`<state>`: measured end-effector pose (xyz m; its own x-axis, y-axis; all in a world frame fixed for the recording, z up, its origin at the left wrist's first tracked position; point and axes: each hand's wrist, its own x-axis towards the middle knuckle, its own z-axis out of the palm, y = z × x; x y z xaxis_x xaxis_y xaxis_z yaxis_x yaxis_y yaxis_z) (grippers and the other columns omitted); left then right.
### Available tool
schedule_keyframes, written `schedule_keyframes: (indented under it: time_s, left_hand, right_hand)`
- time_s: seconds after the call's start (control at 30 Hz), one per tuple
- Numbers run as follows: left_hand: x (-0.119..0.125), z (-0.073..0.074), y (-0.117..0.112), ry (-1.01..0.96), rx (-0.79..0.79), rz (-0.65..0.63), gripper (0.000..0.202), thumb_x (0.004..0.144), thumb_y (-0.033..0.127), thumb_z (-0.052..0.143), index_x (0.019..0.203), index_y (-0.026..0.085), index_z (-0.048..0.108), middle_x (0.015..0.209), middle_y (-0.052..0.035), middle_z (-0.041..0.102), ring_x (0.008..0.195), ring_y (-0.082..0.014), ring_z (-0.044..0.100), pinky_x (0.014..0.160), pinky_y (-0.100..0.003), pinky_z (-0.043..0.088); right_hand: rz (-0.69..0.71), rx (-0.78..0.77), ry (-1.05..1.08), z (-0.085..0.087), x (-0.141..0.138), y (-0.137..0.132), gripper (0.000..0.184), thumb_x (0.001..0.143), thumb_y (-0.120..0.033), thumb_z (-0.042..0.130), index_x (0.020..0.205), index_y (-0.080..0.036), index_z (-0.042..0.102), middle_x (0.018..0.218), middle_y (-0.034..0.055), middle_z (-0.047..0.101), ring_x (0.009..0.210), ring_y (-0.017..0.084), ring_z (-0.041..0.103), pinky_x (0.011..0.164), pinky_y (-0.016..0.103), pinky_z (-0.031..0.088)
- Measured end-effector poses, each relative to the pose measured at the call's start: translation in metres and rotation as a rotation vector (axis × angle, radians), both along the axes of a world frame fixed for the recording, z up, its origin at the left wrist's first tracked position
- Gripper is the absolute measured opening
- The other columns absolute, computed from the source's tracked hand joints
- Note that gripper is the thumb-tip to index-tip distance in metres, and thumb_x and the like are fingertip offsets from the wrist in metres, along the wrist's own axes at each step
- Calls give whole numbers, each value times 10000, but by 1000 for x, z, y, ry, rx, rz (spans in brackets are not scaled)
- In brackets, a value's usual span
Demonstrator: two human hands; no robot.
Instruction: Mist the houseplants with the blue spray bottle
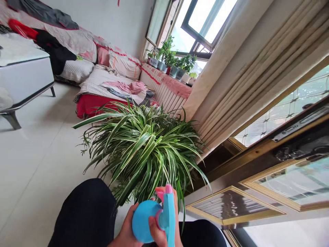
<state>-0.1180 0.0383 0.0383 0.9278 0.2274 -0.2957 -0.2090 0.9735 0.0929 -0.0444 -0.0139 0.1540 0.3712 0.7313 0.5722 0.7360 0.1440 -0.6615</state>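
Note:
A blue spray bottle (146, 219) with a pink nozzle is held low in front of me, its nozzle pointing at a large spider plant (149, 144). My left hand (127, 226) is closed around the side of the round bottle body. Around the neck and spray head wraps my right hand (159, 231), with a finger at the pink trigger. The plant's long green-and-white leaves spread wide between my knees and the sofa, hiding its pot. Some leaf tips hang close to the bottle.
A brown door with glass panels (275, 185) stands at the right, beside a long beige curtain (231, 68). Several potted plants (173, 65) line the windowsill. A cloth-covered sofa (95, 82) is behind, and a white table (25, 79) stands left on the tiled floor (33, 164).

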Motion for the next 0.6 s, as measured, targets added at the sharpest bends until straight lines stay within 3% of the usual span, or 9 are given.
schedule_keyframes:
  time_s: [0.1,0.3,0.4,0.6]
  left_hand:
    - [3,0,0,4,-93,-60,574,747,612,562,959,88,663,810,-146,746,806,-343,696,687,-418,512]
    - [10,4,-2,82,-149,-173,586,723,630,602,926,82,640,703,-144,734,676,-325,695,503,-340,469]
    - [13,4,-5,86,-196,-286,583,738,635,588,926,86,640,662,-140,724,611,-295,684,500,-333,480]
    - [20,-1,-5,45,-212,-394,551,763,606,579,933,85,637,630,-139,713,587,-276,679,506,-331,505]
  right_hand:
    - [-42,-27,-21,1,4,1,596,795,-526,541,1323,-252,496,1061,107,585,928,307,594,742,459,505]
    - [-339,-84,93,-11,8,-15,762,815,-432,566,1476,-221,252,1061,111,618,937,297,614,767,437,519]
    - [-392,-90,110,-16,12,-23,744,803,-409,585,1465,-250,287,1071,98,629,947,301,622,794,453,519]
    - [-385,-200,228,-27,27,-39,525,837,-446,562,1323,-255,512,785,53,656,703,263,638,687,423,542]
